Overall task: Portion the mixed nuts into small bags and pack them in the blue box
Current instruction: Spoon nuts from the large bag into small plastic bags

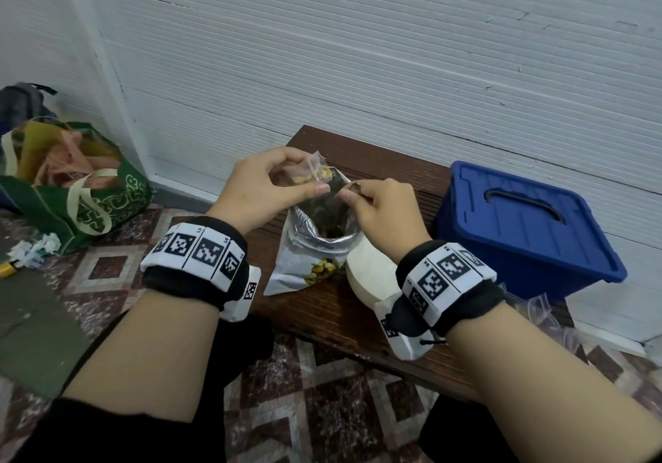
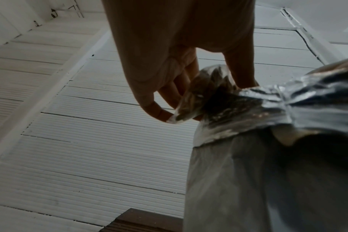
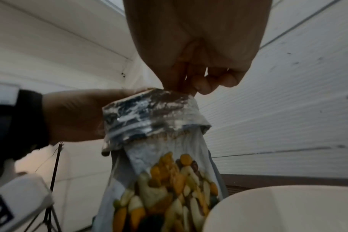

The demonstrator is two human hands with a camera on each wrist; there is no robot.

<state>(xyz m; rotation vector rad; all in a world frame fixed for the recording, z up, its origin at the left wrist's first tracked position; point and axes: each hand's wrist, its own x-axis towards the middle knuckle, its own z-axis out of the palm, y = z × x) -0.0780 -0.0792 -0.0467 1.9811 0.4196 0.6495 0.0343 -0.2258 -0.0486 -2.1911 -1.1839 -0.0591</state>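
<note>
A small clear bag [image 1: 320,167] with a few yellow nuts in it is pinched by my left hand [image 1: 310,175] just above the open mouth of the big nut pouch [image 1: 311,251]. The pouch stands upright on the wooden bench [image 1: 358,161]. In the left wrist view the left hand [image 2: 201,100] curls round the small bag [image 2: 205,81] beside the pouch [image 2: 248,172]. My right hand [image 1: 349,192] pinches the pouch's far rim, fingers curled; the right wrist view shows the hand [image 3: 189,88] at the pouch's [image 3: 169,172] top. The blue box [image 1: 526,226] sits at right, lid shut.
A white bowl-like dish [image 1: 369,276] lies just right of the pouch, under my right wrist. Several empty clear bags [image 1: 548,315] lie at the bench's right end. A green shopping bag [image 1: 89,190] stands on the tiled floor at left. A white wall runs behind the bench.
</note>
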